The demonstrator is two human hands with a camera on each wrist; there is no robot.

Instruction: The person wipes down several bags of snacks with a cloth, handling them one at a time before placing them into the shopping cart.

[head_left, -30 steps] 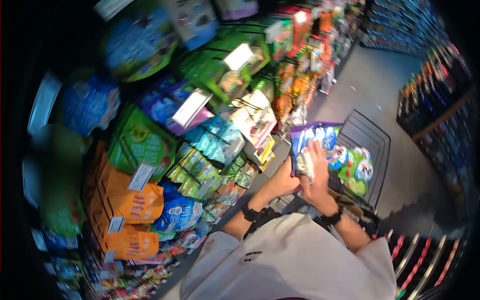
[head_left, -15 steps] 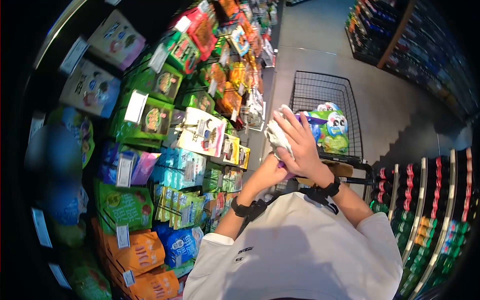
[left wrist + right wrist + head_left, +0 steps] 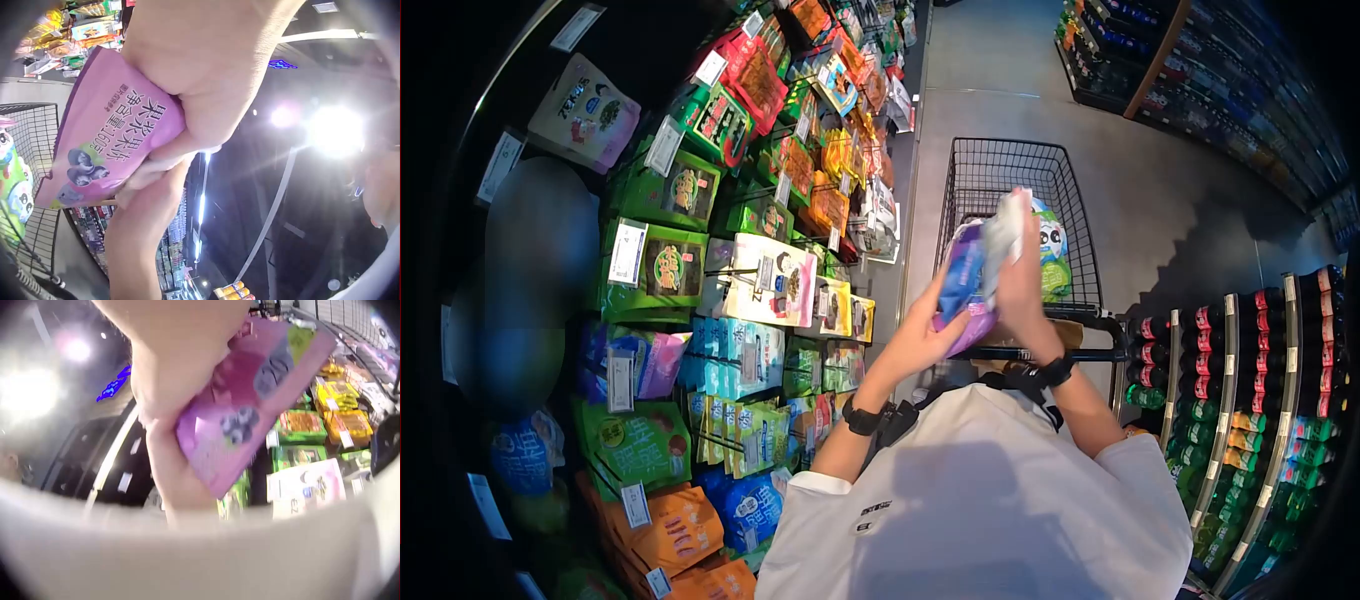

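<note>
In the head view my left hand (image 3: 920,335) grips the lower part of a purple and blue fruit jelly bag (image 3: 965,275) over the cart. The bag's pink-purple face, with blueberries printed on it, shows in the left wrist view beside the left hand (image 3: 200,94). My right hand (image 3: 1022,290) lies along the bag's other side, its fingers roughly straight and blurred. Between that hand and the bag is a whitish, crumpled-looking surface (image 3: 1005,235). The right wrist view shows the jelly bag (image 3: 244,406) smeared by motion, partly hidden by the hand.
A black wire shopping cart (image 3: 1075,215) stands ahead, with green and blue panda-faced packs (image 3: 1052,250) inside. Hanging snack bags (image 3: 655,265) fill the racks on the left. Shelves of bottles (image 3: 1260,350) stand at the right, and the grey aisle floor (image 3: 990,105) runs ahead.
The head view has turned, bringing the cart upright ahead. Both hands stay at the bag; it has tilted so its purple-blue face shows between them, after the right hand covered most of it.
</note>
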